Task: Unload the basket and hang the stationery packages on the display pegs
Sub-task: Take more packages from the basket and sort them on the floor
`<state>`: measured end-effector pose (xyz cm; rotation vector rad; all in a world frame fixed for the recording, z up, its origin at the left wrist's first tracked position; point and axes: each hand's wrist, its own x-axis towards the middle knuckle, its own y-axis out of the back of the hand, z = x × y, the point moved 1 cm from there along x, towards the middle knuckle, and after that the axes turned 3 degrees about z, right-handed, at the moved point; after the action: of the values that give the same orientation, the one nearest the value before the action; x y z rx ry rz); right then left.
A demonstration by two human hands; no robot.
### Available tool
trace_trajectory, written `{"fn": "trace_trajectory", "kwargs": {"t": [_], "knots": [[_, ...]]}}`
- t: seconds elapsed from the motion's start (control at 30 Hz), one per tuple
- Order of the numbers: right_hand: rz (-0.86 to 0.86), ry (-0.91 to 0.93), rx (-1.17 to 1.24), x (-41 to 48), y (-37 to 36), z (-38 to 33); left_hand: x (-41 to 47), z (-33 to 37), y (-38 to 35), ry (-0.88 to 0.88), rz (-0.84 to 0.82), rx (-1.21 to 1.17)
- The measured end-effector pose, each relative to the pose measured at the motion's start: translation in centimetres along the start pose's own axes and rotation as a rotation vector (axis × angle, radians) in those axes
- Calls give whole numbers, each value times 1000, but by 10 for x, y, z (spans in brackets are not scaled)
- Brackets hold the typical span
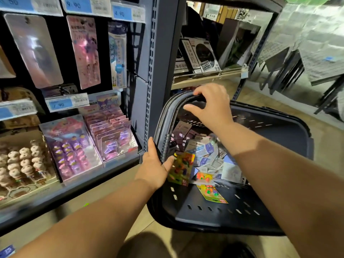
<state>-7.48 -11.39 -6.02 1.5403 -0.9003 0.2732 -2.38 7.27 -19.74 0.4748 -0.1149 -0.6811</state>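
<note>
- At far left, packages already hung on the display pegs (83, 53) above the blue price tags (67, 102). That wall was where your load belonged.
- Below them, boxed cards (109, 135) stood in rows on the shelf, just beside the basket.
- Your left hand (155, 164) lay against the basket's near-left rim. Its fingers were straight and apart and clamped on nothing. The thumb reached toward the colourful package (181, 168) and seemed to touch its edge. I judged this hand was steadying the rim while lining up the first pick.
- The handle (165, 146) stood swung over to the left side, which left the opening free for reaching in.
- The stationery packages (204, 151) lay in a loose heap on the floor of the basket (279, 131). None had been lifted out, so the unloading had barely begun.
- Your right hand (210, 105) sat at the far end of the handle. Its fingers hooked over the bar and the thumb spread beneath, clamped on it, probably to hold the basket tilted toward you.
</note>
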Motion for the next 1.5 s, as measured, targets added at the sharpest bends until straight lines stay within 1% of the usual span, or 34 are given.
{"fn": "trace_trajectory", "kwargs": {"t": [0.03,0.07,0.13,0.23,0.3,0.43,0.47,0.5,0.57,0.6,0.63,0.67,0.7,0.73,0.8,0.87,0.93,0.97,1.07,1.1,1.2,1.27,1.33,1.5], "knots": [[55,-7,26,-10,2,9,5,2,2,-11,-9,8],[50,-19,47,-20,2,21,11,4,3,-17,-19,14],[-97,-111,51,-41,-5,50,21,7,7,-20,-40,37],[-381,-349,3,-67,-22,93,34,9,16,-14,-52,57],[-464,-437,-11,-81,-34,114,44,9,26,-6,-39,73],[-567,-495,-97,-97,-58,133,65,4,50,-28,-48,111],[-583,-493,-139,-101,-65,136,68,4,56,-24,-56,121],[-557,-464,-184,-107,-70,139,73,3,61,-24,-55,131],[-407,-376,-240,-115,-77,148,83,4,69,-6,-66,148],[-358,-375,-258,-117,-77,153,88,5,71,-3,-70,148],[-394,-454,-285,-119,-75,158,93,7,73,1,-75,135],[-493,-580,-324,-120,-73,165,98,8,75,-1,-86,122],[-612,-668,-360,-120,-72,174,104,9,77,-10,-99,102],[-681,-697,-372,-119,-72,185,108,9,80,-10,-118,85],[-716,-695,-338,-117,-70,198,118,4,90,-2,-170,52],[-705,-692,-275,-116,-68,205,126,0,97,5,-181,27],[-673,-733,-183,-120,-70,211,131,-1,101,-2,-189,9],[-687,-755,-152,-122,-71,211,133,0,101,-12,-184,-7],[-848,-816,-151,-132,-84,207,133,5,99,13,-177,-19],[-868,-825,-143,-135,-88,207,132,7,98,23,-163,1],[-900,-825,-186,-144,-94,206,130,9,94,5,-78,58],[-935,-815,-233,-149,-94,207,128,9,93,-31,-60,48],[-940,-823,-252,-154,-95,209,131,11,94,-23,-27,56],[-962,-811,-224,-161,-97,212,145,23,100,-40,-28,56]]}}
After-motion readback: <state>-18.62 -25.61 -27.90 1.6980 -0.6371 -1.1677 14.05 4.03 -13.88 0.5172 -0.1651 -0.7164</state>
